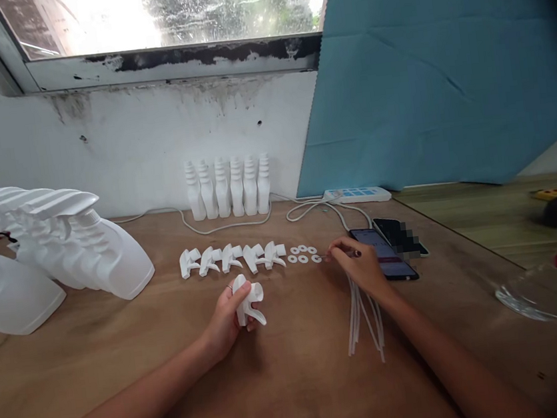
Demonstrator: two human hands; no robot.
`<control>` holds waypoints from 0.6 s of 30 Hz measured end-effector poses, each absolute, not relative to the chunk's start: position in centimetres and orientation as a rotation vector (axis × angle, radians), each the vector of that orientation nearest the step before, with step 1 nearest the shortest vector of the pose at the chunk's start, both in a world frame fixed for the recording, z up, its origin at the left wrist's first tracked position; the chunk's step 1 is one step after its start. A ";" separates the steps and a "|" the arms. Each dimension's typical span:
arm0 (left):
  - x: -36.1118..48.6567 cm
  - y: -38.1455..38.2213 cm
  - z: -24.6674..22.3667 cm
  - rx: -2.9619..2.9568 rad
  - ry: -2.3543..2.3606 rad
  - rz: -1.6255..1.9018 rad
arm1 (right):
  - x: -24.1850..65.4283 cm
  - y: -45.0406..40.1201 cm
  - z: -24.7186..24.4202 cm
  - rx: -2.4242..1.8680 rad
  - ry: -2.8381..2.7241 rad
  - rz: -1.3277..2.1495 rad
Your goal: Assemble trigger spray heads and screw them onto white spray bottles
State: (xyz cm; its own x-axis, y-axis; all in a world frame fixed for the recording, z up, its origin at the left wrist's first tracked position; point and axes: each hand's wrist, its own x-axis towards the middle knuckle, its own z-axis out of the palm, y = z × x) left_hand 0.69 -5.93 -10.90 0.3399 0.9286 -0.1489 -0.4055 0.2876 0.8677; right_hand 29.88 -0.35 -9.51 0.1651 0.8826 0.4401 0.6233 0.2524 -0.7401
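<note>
My left hand [224, 324] is closed around a white trigger spray head [247, 302], its round collar facing right and the trigger hanging down. Pinched in my right hand [363, 268] is a thin pointed tool with a dark handle [354, 253]. Its tip is at the rightmost of several white ring gaskets [303, 259]; whether it has picked the gasket up I cannot tell. More white spray heads [232, 257] lie in a row left of the gaskets. Thin white dip tubes [355, 321] lie partly under my right hand and wrist.
Small white bottles [223, 192] stand against the wall. Large white bottles [123, 260] lie at the left. At the right are a phone [389, 257], a second dark phone [396, 232], a power strip [357, 194] with cables, and a clear bottle [534, 290] with a red label.
</note>
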 end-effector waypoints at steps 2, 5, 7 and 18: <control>0.7 -5.9 -10.8 0.837 0.763 1.015 | 29.9 -0.3 -9.6 -1.451 -1.554 0.324; 0.7 -6.0 -10.7 0.851 0.770 1.012 | 29.8 -0.4 -9.6 -1.430 -1.573 0.321; 0.7 -6.0 -10.6 0.855 0.773 1.010 | 29.6 -0.5 -9.5 -1.407 -1.597 0.334; 0.7 -6.1 -10.5 0.834 0.783 1.014 | 28.9 -0.7 -9.5 -1.384 -1.705 0.400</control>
